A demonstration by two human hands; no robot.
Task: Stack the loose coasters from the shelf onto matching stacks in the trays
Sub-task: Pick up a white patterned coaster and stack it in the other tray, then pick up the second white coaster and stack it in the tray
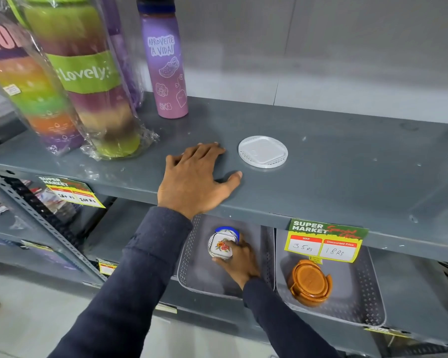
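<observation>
Coasters first: one loose white coaster (263,151) on the upper shelf (321,161), round, pale, perforated rim, raised square centre, lying flat. Sits at about three o'clock from the left hand (194,177), just beside the fingertips, not touched.

Left hand spread wide, palm down, flat on the shelf near its front edge, thumb stretched toward three o'clock, holding nothing.

Right hand (237,262) down on the lower level, reaching into the left tray (192,264), fingers curled narrow around a small coaster stack (222,246). Top piece white with rounded corners and a red and orange flower print; blue coaster edge showing behind it at twelve o'clock. Cannot tell whether the stack rests on the tray floor or is lifted slightly.

Right tray (367,285), touching the left one at three o'clock, grey and perforated, carrying an orange coaster set (310,282) in a matching holder, tilted toward the camera.

Price tag (326,240) hanging from the upper shelf edge above the right tray. Purple bottle (166,68) upright at eleven o'clock from the left hand, wrapped bottles (83,81) farther toward ten o'clock.
</observation>
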